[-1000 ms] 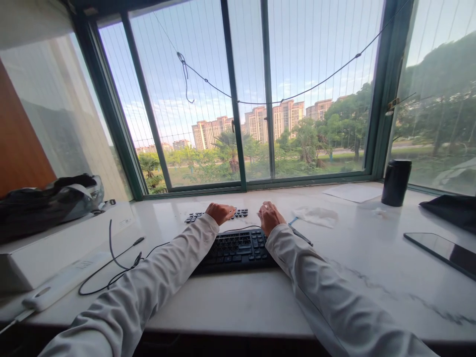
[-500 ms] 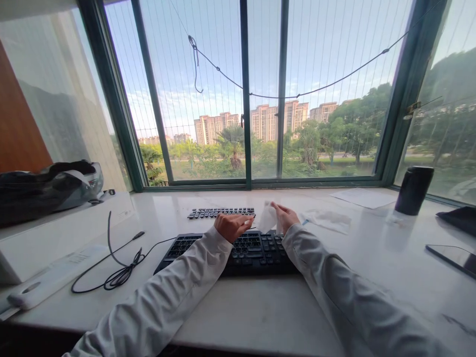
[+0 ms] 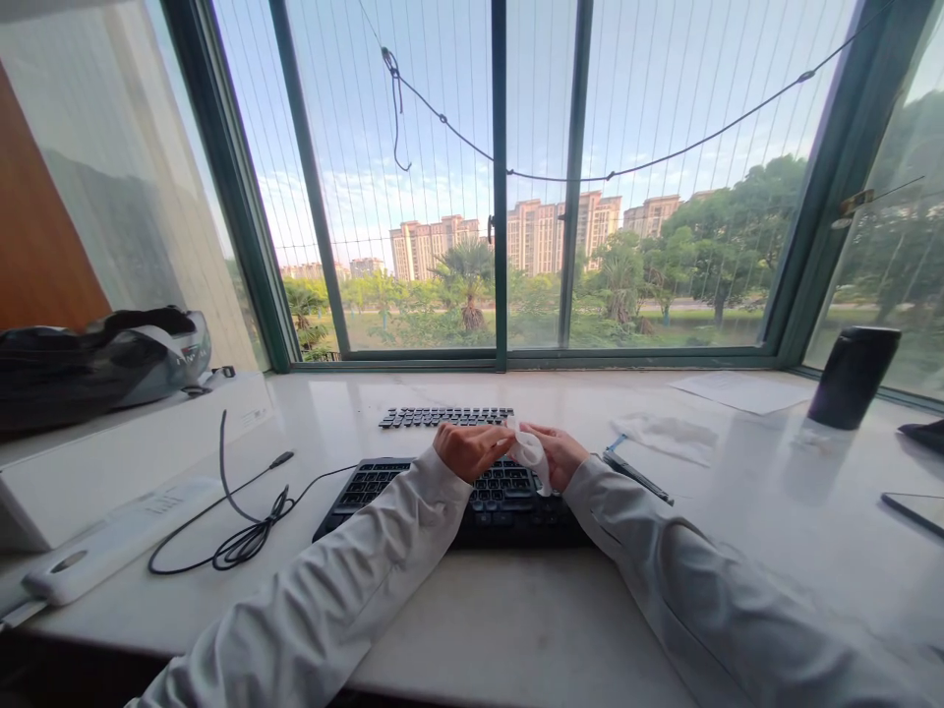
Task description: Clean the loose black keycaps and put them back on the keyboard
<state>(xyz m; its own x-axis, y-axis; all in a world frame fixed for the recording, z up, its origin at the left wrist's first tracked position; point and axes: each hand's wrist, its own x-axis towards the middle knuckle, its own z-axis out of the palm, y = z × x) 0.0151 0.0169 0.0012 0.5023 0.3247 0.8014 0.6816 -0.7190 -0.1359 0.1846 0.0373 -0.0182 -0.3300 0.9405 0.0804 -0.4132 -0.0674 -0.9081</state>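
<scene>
Above the black keyboard [image 3: 487,526], my two hands meet around a crumpled white tissue [image 3: 531,452]. My left hand [image 3: 468,450] has its fingers closed at the tissue's left edge. The fingers of my right hand [image 3: 561,457] pinch the tissue from the other side, and part of it hangs down over the keys. Whether anything small lies inside the folds is hidden. Behind the keyboard, black keycaps [image 3: 446,417] lie in rows on the white tabletop [image 3: 472,610]. My forearms cover parts of the keyboard.
A slim dark tool [image 3: 640,478] and another white tissue [image 3: 668,436] lie to the right. Farther right are a sheet of paper [image 3: 741,391], a black cylinder [image 3: 854,379] and a phone [image 3: 918,511]. Coiled cable [image 3: 255,536], a power strip [image 3: 125,536] and a black bag [image 3: 95,364] occupy the left.
The tissue, held up by my right hand before, is now bunched between both hands. My hands have come closer together, and the view has shifted slightly left.
</scene>
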